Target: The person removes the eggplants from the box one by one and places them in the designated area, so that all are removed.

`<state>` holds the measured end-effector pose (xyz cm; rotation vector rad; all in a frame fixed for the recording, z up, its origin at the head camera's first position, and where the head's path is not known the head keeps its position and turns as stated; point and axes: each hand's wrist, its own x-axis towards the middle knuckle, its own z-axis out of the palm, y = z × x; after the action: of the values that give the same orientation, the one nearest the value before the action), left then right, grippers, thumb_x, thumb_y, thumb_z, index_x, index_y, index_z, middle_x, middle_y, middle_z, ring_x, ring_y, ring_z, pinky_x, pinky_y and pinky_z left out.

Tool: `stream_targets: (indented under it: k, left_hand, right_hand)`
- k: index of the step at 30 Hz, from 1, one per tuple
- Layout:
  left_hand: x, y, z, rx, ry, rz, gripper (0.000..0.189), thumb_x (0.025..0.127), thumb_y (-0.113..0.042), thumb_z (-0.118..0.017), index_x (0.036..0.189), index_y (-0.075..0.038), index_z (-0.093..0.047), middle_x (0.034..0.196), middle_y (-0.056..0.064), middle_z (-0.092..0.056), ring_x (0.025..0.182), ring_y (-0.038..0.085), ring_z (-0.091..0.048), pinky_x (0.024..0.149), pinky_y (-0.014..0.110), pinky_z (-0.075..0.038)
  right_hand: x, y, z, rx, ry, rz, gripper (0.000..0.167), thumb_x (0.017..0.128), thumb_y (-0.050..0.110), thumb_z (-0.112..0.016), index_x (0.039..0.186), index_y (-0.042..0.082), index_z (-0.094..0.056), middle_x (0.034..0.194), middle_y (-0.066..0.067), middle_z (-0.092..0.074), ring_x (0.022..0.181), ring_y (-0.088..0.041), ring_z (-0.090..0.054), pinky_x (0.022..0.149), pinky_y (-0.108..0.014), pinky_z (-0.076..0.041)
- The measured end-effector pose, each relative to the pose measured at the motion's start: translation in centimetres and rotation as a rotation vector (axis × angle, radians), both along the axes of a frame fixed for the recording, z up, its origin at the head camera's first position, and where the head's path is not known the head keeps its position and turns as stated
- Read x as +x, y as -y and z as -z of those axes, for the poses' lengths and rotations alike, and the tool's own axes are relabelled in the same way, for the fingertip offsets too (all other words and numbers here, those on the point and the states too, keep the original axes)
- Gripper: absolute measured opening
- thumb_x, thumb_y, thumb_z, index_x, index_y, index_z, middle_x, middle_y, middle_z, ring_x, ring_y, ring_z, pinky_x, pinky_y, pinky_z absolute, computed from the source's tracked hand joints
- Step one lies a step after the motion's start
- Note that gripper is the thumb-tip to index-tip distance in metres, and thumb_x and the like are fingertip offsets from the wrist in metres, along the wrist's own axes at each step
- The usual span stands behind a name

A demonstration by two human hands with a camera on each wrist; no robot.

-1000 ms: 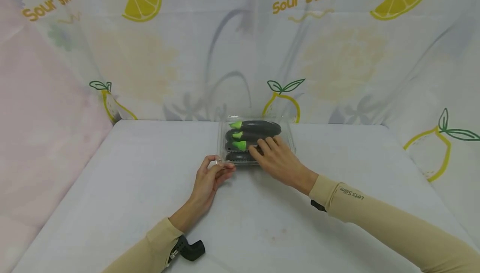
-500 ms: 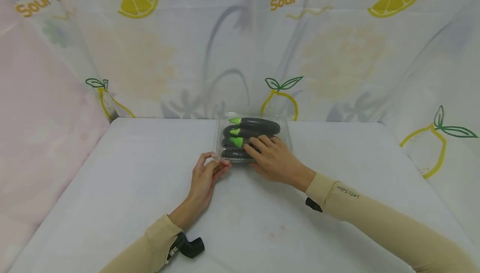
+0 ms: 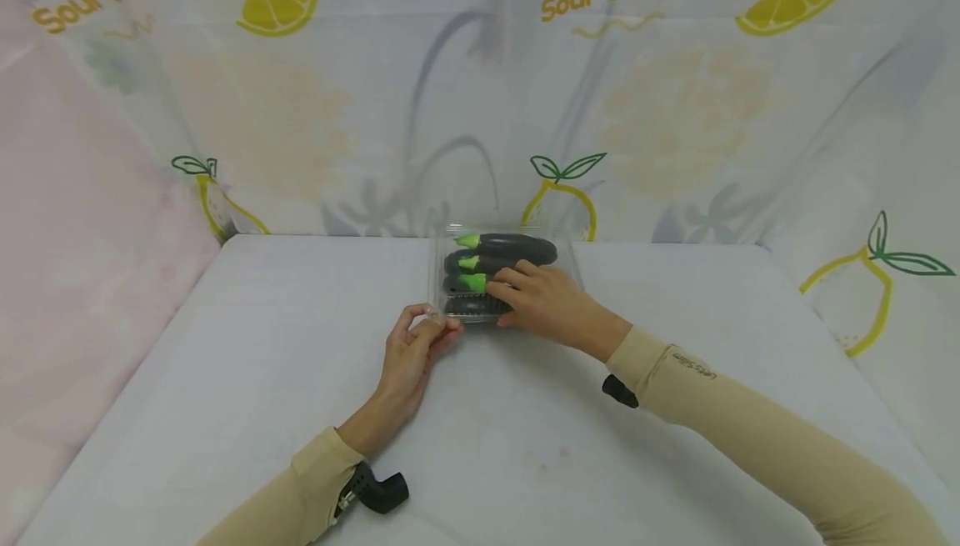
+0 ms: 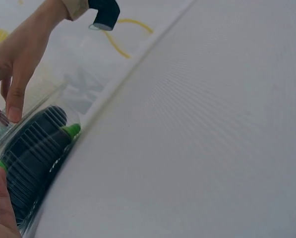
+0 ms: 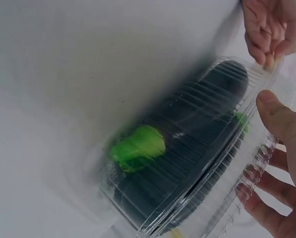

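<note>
A clear plastic clamshell box [image 3: 573, 267] with a ridged lid holds several dark eggplants [image 3: 519, 247] with green caps. At its front left corner, my left hand [image 3: 408, 363] pinches the rim between thumb and fingers. My right hand [image 3: 551, 304] reaches over the front of the box from the right. In the right wrist view, the right thumb [image 5: 270, 106] lies at the rim, while the bent fingers [image 5: 262, 196] lie along the ridged lid. The left wrist view shows eggplants [image 4: 33, 153] through the ridged plastic. My right hand covers part of the lid in the head view.
The box stands on a white-covered table [image 3: 300, 338] near its back edge. Behind rises a white cloth backdrop [image 3: 360, 87] printed with lemons, and a pinkish cloth [image 3: 90, 279] hangs at the left. Black wrist cameras [image 3: 382, 494] sit under both sleeves.
My right hand has shifted slightly left along the front of the box, its fingers now more bent. My left hand keeps hold of the corner. The whole head view has moved a little.
</note>
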<state>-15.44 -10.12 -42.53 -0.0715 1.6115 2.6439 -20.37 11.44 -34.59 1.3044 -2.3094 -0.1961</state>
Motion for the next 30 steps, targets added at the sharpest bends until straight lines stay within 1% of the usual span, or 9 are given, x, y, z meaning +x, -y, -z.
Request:
stream_targets:
  k: [4,9,12,16,20,22,25,28,30]
  left_hand:
    - [-0.1,0.1,0.0,-0.011,-0.001,-0.013,0.010,0.094,-0.005,-0.052,0.100,-0.011,-0.046,0.084,-0.001,-0.073,0.089,0.013,-0.069,0.087,0.023,-0.053]
    - [-0.2,0.2,-0.1,-0.034,-0.017,-0.029,0.009,0.094,-0.004,-0.051,0.099,-0.011,-0.047,0.083,-0.001,-0.073,0.088,0.013,-0.069,0.087,0.023,-0.053]
    - [-0.2,0.1,-0.2,-0.038,-0.028,-0.027,0.009,0.094,-0.002,-0.050,0.099,-0.010,-0.046,0.082,-0.001,-0.072,0.087,0.013,-0.069,0.086,0.023,-0.053]
    - [-0.3,0.1,-0.2,-0.025,-0.031,-0.016,0.010,0.094,-0.001,-0.049,0.099,-0.008,-0.045,0.082,-0.001,-0.072,0.086,0.014,-0.069,0.086,0.024,-0.053]
    - [-0.3,0.1,-0.1,-0.019,-0.021,-0.012,0.010,0.094,0.000,-0.048,0.100,-0.007,-0.044,0.082,0.000,-0.072,0.086,0.014,-0.069,0.087,0.025,-0.053]
    - [-0.3,0.1,-0.1,-0.019,-0.015,-0.006,0.010,0.094,0.000,-0.048,0.101,-0.007,-0.044,0.082,0.000,-0.072,0.086,0.014,-0.069,0.087,0.025,-0.053]
    - [-0.3,0.1,0.1,-0.024,-0.007,0.001,0.011,0.094,-0.001,-0.049,0.102,-0.007,-0.044,0.083,0.000,-0.072,0.086,0.013,-0.069,0.087,0.025,-0.053]
    - [-0.2,0.1,0.2,-0.029,-0.002,0.004,0.011,0.094,-0.003,-0.050,0.102,-0.007,-0.044,0.083,0.000,-0.072,0.086,0.013,-0.068,0.088,0.025,-0.053]
    - [-0.2,0.0,0.2,-0.028,0.003,0.006,0.011,0.094,-0.003,-0.050,0.102,-0.007,-0.044,0.083,0.000,-0.072,0.087,0.013,-0.068,0.088,0.025,-0.053]
  right_hand:
    - [0.2,-0.6,-0.1,-0.018,0.081,0.004,0.050,0.081,0.038,-0.072,0.123,0.015,-0.058,0.120,0.000,-0.060,0.102,-0.019,-0.056,0.082,-0.030,-0.051]
    - [0.2,-1.8,0.2,-0.057,0.146,0.000,0.054,0.083,0.034,-0.072,0.131,0.017,-0.054,0.129,-0.004,-0.056,0.111,-0.022,-0.054,0.089,-0.035,-0.050]
    - [0.0,-2.5,0.4,-0.045,0.101,0.003,0.052,0.084,0.035,-0.070,0.130,0.017,-0.055,0.128,-0.005,-0.058,0.111,-0.022,-0.056,0.088,-0.035,-0.052]
    - [-0.1,-2.9,0.4,0.028,-0.022,-0.023,0.049,0.085,0.035,-0.069,0.128,0.013,-0.057,0.123,-0.007,-0.062,0.104,-0.023,-0.060,0.081,-0.034,-0.054]
    - [0.2,-2.8,0.4,0.072,-0.110,-0.037,0.047,0.086,0.032,-0.068,0.127,0.010,-0.057,0.119,-0.007,-0.064,0.100,-0.023,-0.062,0.078,-0.032,-0.054]
    - [0.5,-2.5,0.5,0.083,-0.137,-0.017,0.047,0.087,0.028,-0.068,0.129,0.011,-0.055,0.117,-0.007,-0.064,0.097,-0.023,-0.063,0.075,-0.032,-0.055]
    - [1.2,-2.1,0.6,0.096,-0.165,0.020,0.052,0.086,0.021,-0.069,0.133,0.014,-0.050,0.113,-0.007,-0.062,0.089,-0.024,-0.062,0.065,-0.031,-0.055]
    - [1.7,-1.6,0.6,0.121,-0.184,0.057,0.058,0.086,0.015,-0.070,0.137,0.017,-0.043,0.106,-0.007,-0.057,0.080,-0.023,-0.058,0.056,-0.028,-0.051]
    - [1.9,-1.4,0.8,0.137,-0.193,0.077,0.061,0.085,0.014,-0.070,0.139,0.019,-0.041,0.104,-0.006,-0.055,0.077,-0.022,-0.054,0.055,-0.026,-0.046]
